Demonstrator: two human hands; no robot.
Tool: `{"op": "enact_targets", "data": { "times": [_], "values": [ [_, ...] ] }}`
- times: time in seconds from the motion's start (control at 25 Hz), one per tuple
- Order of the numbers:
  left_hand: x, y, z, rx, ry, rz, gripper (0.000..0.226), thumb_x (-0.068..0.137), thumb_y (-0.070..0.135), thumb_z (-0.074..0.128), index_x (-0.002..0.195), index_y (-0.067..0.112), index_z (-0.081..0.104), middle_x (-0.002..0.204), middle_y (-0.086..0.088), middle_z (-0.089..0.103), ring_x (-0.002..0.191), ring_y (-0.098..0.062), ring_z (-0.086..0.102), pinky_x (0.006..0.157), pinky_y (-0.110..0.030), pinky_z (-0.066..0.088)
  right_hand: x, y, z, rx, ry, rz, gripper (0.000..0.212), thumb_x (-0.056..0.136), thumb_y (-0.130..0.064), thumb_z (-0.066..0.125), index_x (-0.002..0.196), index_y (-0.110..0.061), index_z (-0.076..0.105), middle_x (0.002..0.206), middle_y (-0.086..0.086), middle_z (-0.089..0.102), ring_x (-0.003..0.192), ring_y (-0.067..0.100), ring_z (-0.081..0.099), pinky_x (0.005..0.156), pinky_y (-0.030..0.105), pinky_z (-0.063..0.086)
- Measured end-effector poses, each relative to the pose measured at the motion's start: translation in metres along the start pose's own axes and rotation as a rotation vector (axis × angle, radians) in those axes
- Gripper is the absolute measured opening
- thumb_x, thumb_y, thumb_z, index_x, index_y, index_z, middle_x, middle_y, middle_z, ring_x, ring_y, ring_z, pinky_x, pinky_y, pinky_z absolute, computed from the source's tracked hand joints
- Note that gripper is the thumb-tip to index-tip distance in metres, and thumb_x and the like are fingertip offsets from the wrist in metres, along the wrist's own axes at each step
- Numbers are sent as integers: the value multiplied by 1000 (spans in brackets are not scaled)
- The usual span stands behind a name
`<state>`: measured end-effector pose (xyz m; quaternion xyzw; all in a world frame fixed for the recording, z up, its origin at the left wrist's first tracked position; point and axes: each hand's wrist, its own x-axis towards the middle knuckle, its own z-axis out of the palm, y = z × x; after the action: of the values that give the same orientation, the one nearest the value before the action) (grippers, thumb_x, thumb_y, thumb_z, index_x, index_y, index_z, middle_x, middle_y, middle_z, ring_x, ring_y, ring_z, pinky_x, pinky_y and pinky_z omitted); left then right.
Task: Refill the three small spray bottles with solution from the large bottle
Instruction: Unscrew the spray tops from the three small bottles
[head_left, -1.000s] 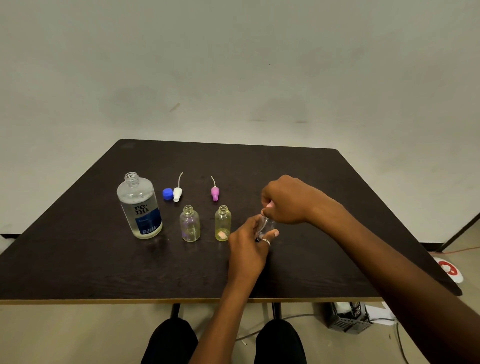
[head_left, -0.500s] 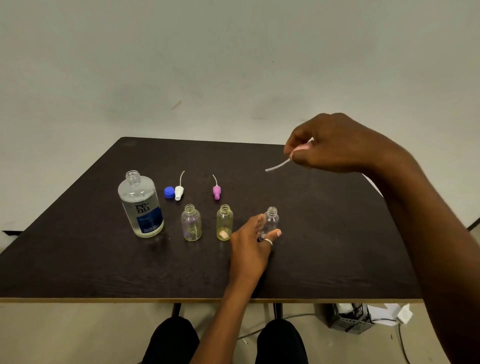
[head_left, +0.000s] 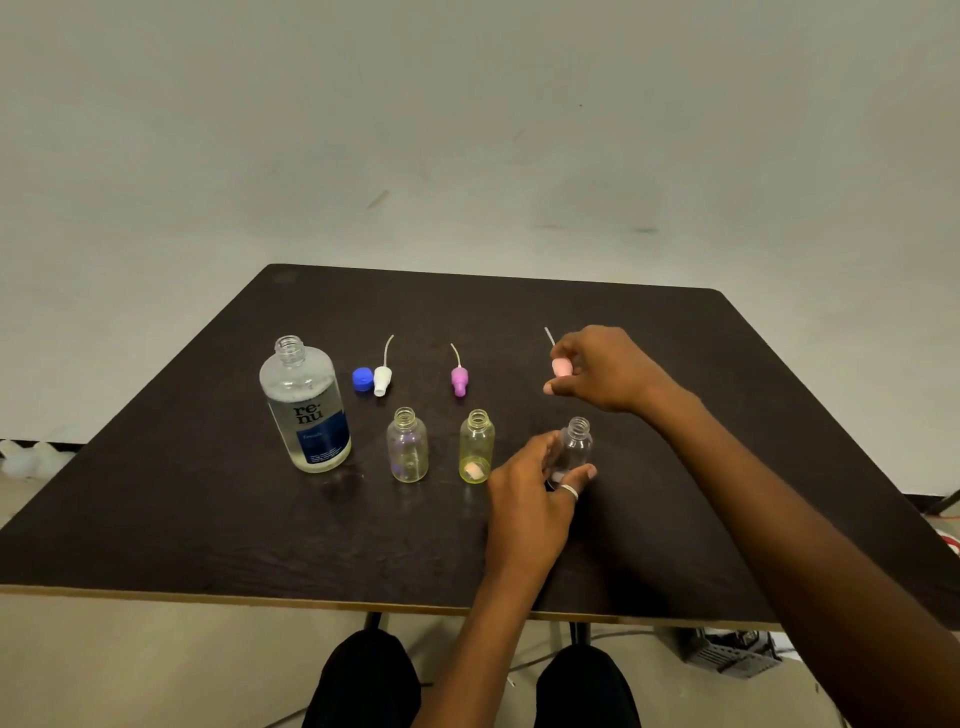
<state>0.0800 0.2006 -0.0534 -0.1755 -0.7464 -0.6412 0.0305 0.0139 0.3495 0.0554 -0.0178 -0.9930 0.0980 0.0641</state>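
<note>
On table (head_left: 156, 519), uncapped large bottle (head_left: 305, 410) leftmost, blue cap (head_left: 362, 378), white spray head (head_left: 382, 380), magenta spray head (head_left: 458, 379) lay behind tinted bottle (head_left: 408, 447), yellow bottle (head_left: 476, 448), left hand (head_left: 530, 499) gripped, partly hid clear bottle (head_left: 575, 447), right hand (head_left: 608, 371) pinched pink spray head (head_left: 562, 367).

Single head-worn view, wide-angle, looking forward and down from above the near edge of the dark table (head_left: 156, 519). Faces the pale wall (head_left: 467, 130) beyond the far edge, taking in most of the tabletop from near to far side. Close enough to hold the left hand (head_left: 530, 499) and right hand (head_left: 608, 369) at mid-frame; down past the near edge, the wearer's knees (head_left: 363, 680) and a strip of floor (head_left: 156, 665) at the very bottom
</note>
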Motion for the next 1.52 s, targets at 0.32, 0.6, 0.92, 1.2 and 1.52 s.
{"op": "enact_targets", "data": {
  "times": [0.32,0.6,0.92,1.2,1.52],
  "values": [
    [0,-4,2,-8,-2,25,42,83,27,81,122,25,66,116,11,72,105,4,66,93,-24,55,33,17,54,73,58,45,50,71,-47,79,109,-19,65,103,4,60,88,18,58,80,40,54],
    [0,-7,2,13,-6,32,44,83,31,80,125,26,65,118,10,71,107,5,64,93,-21,54,38,30,66,130,27,28,51,71,-48,79,110,-18,66,104,3,64,86,12,56,73,25,45],
    [1,-8,4,-10,-2,40,42,83,30,80,123,27,65,116,11,72,107,2,66,94,-28,56,38,33,68,132,24,19,60,70,-50,79,118,-18,64,109,3,65,93,14,59,79,27,49],
    [2,-11,5,-25,-14,26,45,83,30,80,125,24,65,118,9,71,109,1,66,94,-29,56,40,34,68,136,20,-6,55,71,-48,79,118,-24,65,106,2,66,90,13,61,79,32,53],
    [3,-13,5,-10,-15,29,45,83,31,80,125,25,65,119,9,71,109,0,66,94,-29,56,42,35,71,121,18,-4,53,74,-47,77,119,-21,65,107,3,67,92,13,62,79,27,51]
  ]
}}
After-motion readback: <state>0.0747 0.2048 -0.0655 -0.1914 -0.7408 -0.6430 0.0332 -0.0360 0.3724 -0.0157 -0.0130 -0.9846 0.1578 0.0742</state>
